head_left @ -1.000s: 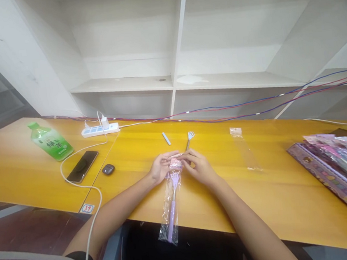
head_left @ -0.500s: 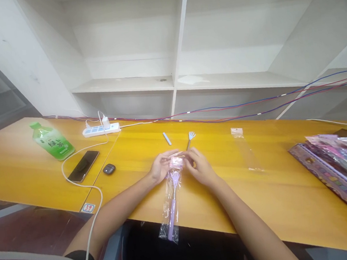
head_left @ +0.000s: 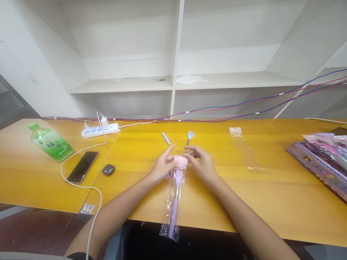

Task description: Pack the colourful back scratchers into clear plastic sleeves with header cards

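Observation:
A purple back scratcher (head_left: 173,217) lies inside a clear plastic bag (head_left: 165,213) with a pink header card (head_left: 181,162). Its claw end points away from me, and the handle end sticks out past the table's front edge. My left hand (head_left: 161,166) grips the header's left side, index finger stretched out. At the header's right edge, my right hand (head_left: 204,166) pinches the bag between thumb and fingers. Just beyond my hands rest a light-blue claw head on a thin rod (head_left: 190,136) and a short light-blue stick (head_left: 166,138).
On the right, a purple printed box (head_left: 320,172) holds several packaged back scratchers (head_left: 346,157). A flat clear bag (head_left: 245,149) lies right of centre. Leftward are a green bottle (head_left: 52,142), a phone (head_left: 82,167), a black earbud case (head_left: 108,169), a power strip (head_left: 101,130) and a white cable (head_left: 97,191).
The bag's header has shifted slightly right and turned more toward view. My left index finger has straightened away from the bag; my right hand remains at the header's edge.

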